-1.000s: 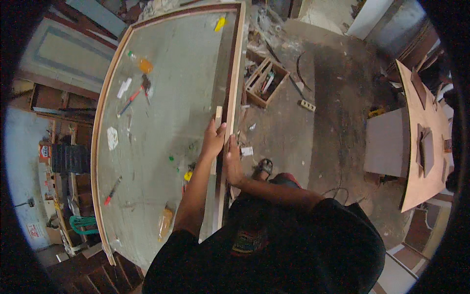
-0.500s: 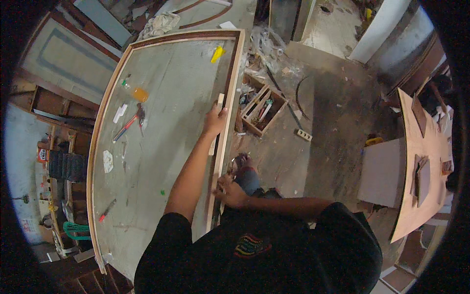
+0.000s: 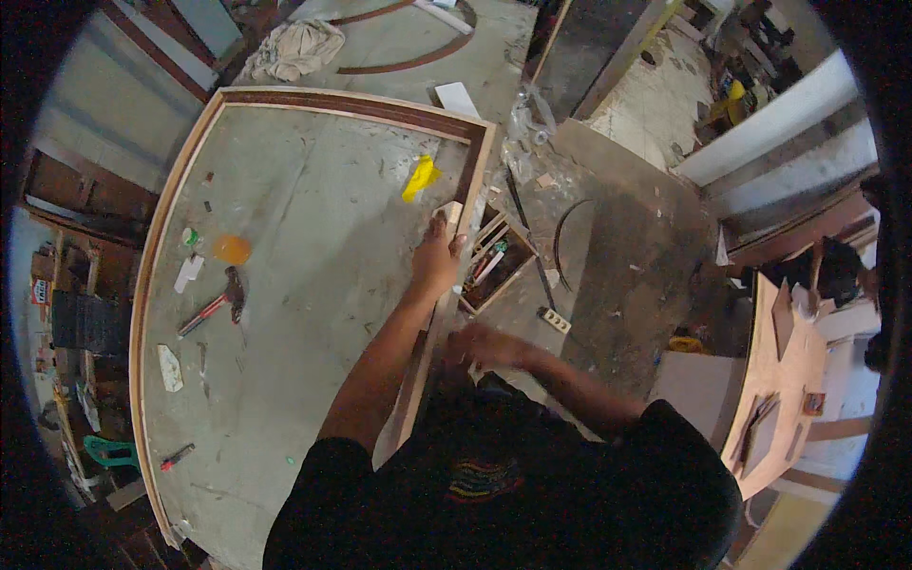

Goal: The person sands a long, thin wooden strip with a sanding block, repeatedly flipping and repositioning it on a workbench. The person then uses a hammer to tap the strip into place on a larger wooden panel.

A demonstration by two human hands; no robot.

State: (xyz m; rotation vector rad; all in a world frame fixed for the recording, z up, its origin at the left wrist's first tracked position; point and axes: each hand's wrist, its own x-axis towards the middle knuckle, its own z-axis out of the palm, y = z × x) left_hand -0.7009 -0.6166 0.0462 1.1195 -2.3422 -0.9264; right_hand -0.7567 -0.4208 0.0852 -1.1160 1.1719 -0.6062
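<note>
Where the long right rail of the wooden frame (image 3: 313, 102) runs beside the right edge of the tabletop (image 3: 304, 266), the left hand (image 3: 437, 261) grasps a short wooden strip (image 3: 452, 211) against it, near the frame's far right corner. The right hand (image 3: 484, 347) is beyond that edge, just beside the rail and nearer the body; blur keeps me from telling whether it is clenched or holds anything. Inside the frame, open room stretches from the left forearm across to the things gathered toward the tabletop's left edge. Those are one hammer (image 3: 233, 293), one bottle with orange liquid (image 3: 232, 250) and one red-tipped tool (image 3: 178, 457), this last near the near left corner. One yellow piece (image 3: 418, 178) lies near the far right corner of the frame. Beyond the far rail, one crumpled cloth (image 3: 294, 49) rests on a surface. On the floor past the right edge are one toolbox (image 3: 503, 288) and one socket strip (image 3: 554, 320). The black shirt (image 3: 494, 513) hides the right rail's near end; the bottle's outline is faint, and the toolbox's contents are hard to make out.
</note>
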